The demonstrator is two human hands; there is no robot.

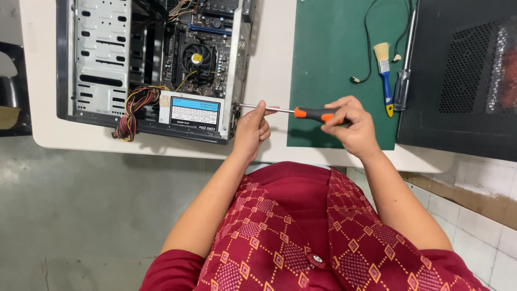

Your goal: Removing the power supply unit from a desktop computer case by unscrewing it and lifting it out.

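An open computer case (pixel 97 64) lies on its side on the white table (pixel 269 64), showing the motherboard, a fan and a power supply (pixel 191 111) with coloured wires. My right hand (pixel 350 124) grips the orange and black handle of a screwdriver (pixel 315 113). The metal shaft runs left, with its tip at the case's rear panel near the power supply. My left hand (pixel 252 129) pinches and steadies the shaft close to the tip.
A green cutting mat (pixel 339 54) lies right of the case. On it rest a small blue-handled brush (pixel 384 75), a second screwdriver (pixel 405 64) and a black cable (pixel 368 48). A black perforated side panel (pixel 463 70) lies at far right. A dark chair (pixel 11 86) stands left.
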